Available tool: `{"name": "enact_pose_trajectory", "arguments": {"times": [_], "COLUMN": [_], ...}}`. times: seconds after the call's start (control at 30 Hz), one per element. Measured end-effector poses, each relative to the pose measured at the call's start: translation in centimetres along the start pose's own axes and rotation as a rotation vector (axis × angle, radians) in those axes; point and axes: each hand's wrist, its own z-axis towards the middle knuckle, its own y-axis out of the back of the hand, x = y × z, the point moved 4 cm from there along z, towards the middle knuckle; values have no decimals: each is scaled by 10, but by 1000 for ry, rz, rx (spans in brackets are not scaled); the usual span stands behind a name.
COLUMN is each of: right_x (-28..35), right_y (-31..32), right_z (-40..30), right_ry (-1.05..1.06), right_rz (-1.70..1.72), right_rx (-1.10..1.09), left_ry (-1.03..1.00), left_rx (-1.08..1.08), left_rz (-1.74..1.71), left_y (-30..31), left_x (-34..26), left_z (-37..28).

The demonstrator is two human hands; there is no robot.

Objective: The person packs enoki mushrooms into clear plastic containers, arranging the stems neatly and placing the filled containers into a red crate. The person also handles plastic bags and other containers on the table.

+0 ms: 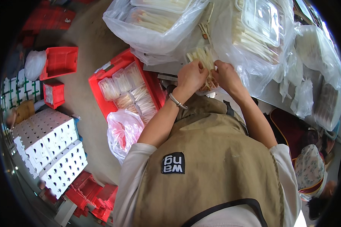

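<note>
A clear plastic tub (205, 91) stands at the table's near edge, filled with long pale stalks (200, 55) that have brownish ends. My left hand (191, 74) rests on the stalks from the left, its fingers bent; my right hand (226, 74) is at the tub's right side, fingertips by the stalks. Whether either hand grips a stalk is hard to see. Some loose thin stalks (205, 29) lie beyond the tub. Plastic bags with tubs of similar stalks flank it, one at the left (150, 39) and one at the right (257, 56).
Left of me, a red crate (95, 93) holds several filled tubs, with a plastic bag (123, 127) at its near end. More bags (302, 99) lie on the metal table at right. White perforated crates (54, 139) are stacked far left. Another person (309, 167) is at right.
</note>
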Motion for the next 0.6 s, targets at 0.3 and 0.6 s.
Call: {"name": "enact_pose_trajectory", "arguments": {"times": [0.3,0.6], "right_x": [8,23], "right_y": [9,18], "right_z": [-10,-19], "right_ry": [-239,-74], "right_rz": [58,-240], "right_rx": [284,244], "left_ry": [99,73], "left_rx": [105,74], "left_rz": [-314,-253], "left_y": [-17,-5], "left_x": [42,43], "left_z": [5,5]}}
